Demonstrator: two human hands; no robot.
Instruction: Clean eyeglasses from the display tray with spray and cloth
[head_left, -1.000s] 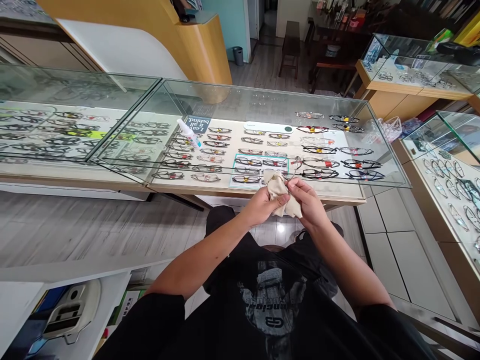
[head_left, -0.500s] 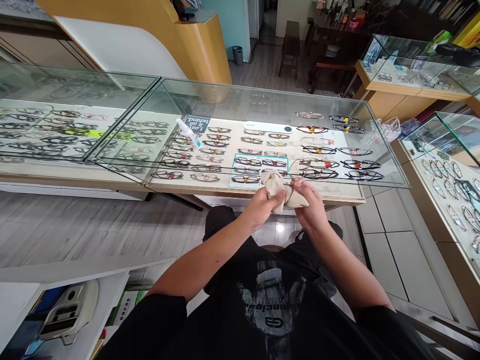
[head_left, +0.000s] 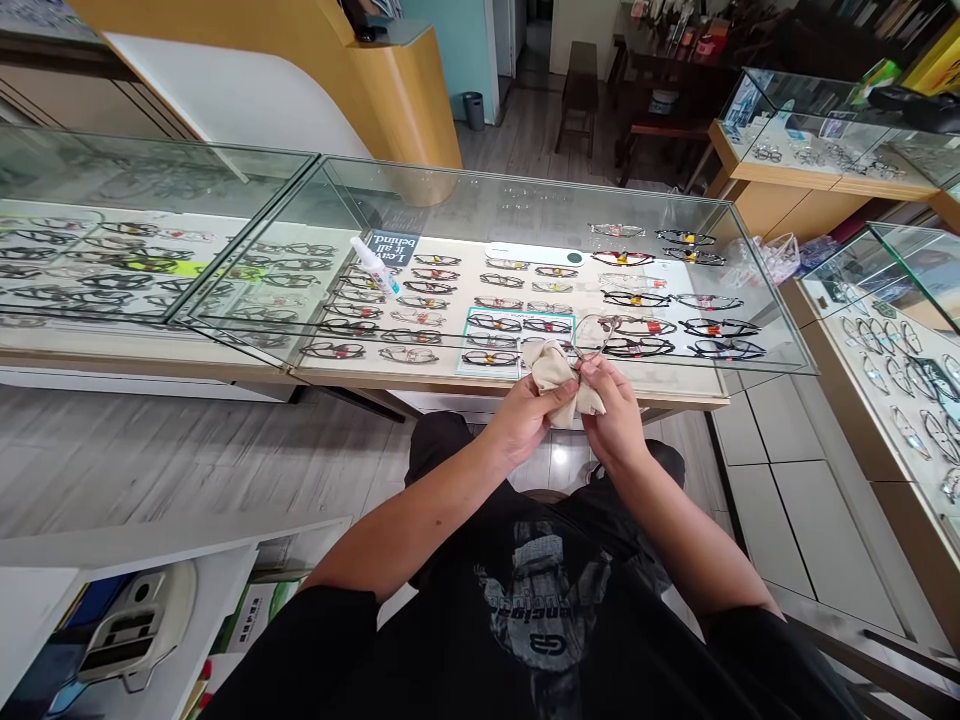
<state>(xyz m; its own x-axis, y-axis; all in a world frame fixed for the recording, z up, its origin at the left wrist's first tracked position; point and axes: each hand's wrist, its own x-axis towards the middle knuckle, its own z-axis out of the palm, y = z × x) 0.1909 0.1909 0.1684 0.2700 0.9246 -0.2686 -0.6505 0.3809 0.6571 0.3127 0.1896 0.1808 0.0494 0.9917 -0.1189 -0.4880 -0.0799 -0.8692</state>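
Observation:
Both hands are close together over the near edge of the glass display case [head_left: 517, 180]. My left hand [head_left: 531, 412] is closed on a cream cloth [head_left: 549, 368], its thumb pressed on the folds. Pinched in my right hand [head_left: 613, 405] is a pair of thin-framed glasses [head_left: 596, 335], with a rim sticking up above the fingers. Cloth also hangs between the two hands and covers the lower part of the glasses. A white spray bottle [head_left: 376, 268] lies on the glass top, left of my hands.
Rows of spectacle frames [head_left: 637, 300] fill the case. Another glass case [head_left: 900, 330] stands at the right. A white shelf [head_left: 172, 540] holding a pale device [head_left: 142, 620] is at the lower left. Behind the case are a bench [head_left: 581, 85] and a bin [head_left: 473, 110].
The glasses have turned slightly and their rim shows more above my right hand. The cloth has bunched in closer between my fingers, and my hands are a little nearer each other.

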